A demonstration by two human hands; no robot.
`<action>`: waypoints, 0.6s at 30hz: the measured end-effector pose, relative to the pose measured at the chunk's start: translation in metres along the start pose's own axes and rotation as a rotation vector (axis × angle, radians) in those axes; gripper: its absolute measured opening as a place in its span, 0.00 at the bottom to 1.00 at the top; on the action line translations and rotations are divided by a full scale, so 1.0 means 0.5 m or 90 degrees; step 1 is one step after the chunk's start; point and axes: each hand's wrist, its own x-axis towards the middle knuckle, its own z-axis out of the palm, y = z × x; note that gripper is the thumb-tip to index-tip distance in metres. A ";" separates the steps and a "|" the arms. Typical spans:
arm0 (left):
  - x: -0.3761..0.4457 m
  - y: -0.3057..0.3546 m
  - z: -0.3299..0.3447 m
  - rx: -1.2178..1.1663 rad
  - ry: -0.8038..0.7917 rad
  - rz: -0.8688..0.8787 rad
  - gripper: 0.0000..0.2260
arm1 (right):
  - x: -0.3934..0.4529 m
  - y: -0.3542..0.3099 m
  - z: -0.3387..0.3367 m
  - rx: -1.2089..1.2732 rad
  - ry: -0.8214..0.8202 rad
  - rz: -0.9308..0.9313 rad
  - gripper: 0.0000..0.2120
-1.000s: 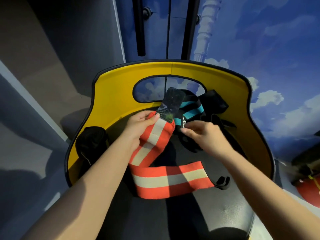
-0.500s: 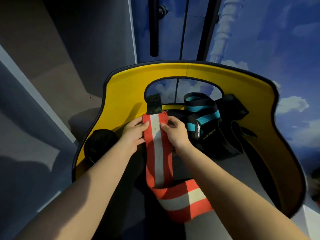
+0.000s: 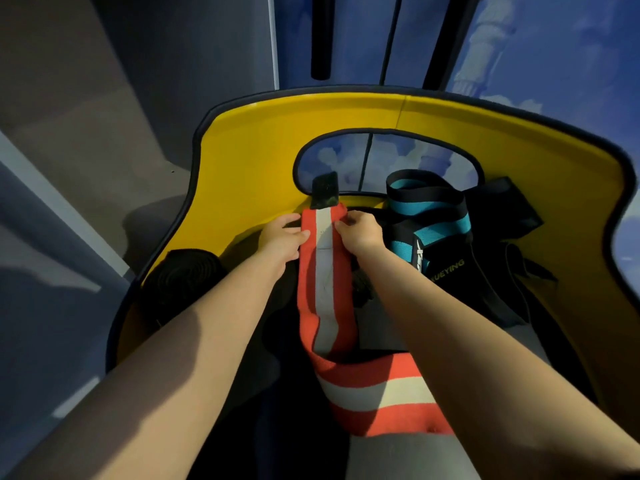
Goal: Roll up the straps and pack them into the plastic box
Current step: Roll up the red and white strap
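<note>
Orange and pale-striped, the strap (image 3: pixel 325 271) runs straight up the middle of the frame, lying flat on a dark seat (image 3: pixel 398 455) with a tall yellow curved back (image 3: pixel 256 161) behind it. Both hands are on its far end right now, just above centre. The left hand (image 3: pixel 278 242) sits on the strap's left edge, fingers (image 3: pixel 294 233) curled in and pinching the orange border. The right hand (image 3: pixel 360 232) mirrors it on the right edge, fingers (image 3: pixel 343 221) bent and pinching that side too, so the strap end is held between the two hands. A short dark tab (image 3: pixel 325 190) sticks up from the strap's far end, standing against the window-shaped cut-out (image 3: pixel 388 161) in the yellow back.

Follow the strap downward: it comes toward the bottom of the frame, folds, and turns off to the lower right, where a wide orange and cream band passes under the right forearm.

Right of centre, just beside the right hand, there's a black and teal strap (image 3: pixel 429 209), looped loosely, with pale lettering on the black part below it. Further right, more black straps (image 3: pixel 502 209) lie in a heap against the yellow back. Over at middle left, near the left forearm, a black rolled strap (image 3: pixel 187 275) rests at the seat's edge, well apart from the others.

Upper part of the frame: a wall (image 3: pixel 554 46) painted blue with clouds, and dark vertical bars (image 3: pixel 322 36). Grey floor (image 3: pixel 69 116) fills the left side. I can't make out the plastic box anywhere in this view.
</note>
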 end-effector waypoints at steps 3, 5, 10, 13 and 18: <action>-0.014 -0.007 -0.012 0.036 0.002 0.019 0.22 | -0.017 0.012 -0.017 -0.094 -0.009 -0.069 0.17; -0.030 -0.009 -0.026 0.077 -0.021 0.033 0.25 | -0.040 0.028 -0.037 -0.180 0.006 -0.138 0.17; -0.090 -0.025 -0.042 0.228 -0.118 0.098 0.29 | -0.093 0.097 -0.067 -0.475 -0.173 -0.260 0.25; -0.118 -0.047 -0.034 0.314 -0.148 0.132 0.28 | -0.102 0.128 -0.079 -0.588 -0.194 -0.260 0.28; -0.124 -0.063 -0.026 0.352 -0.078 0.157 0.25 | -0.104 0.165 -0.138 -0.607 -0.213 -0.211 0.26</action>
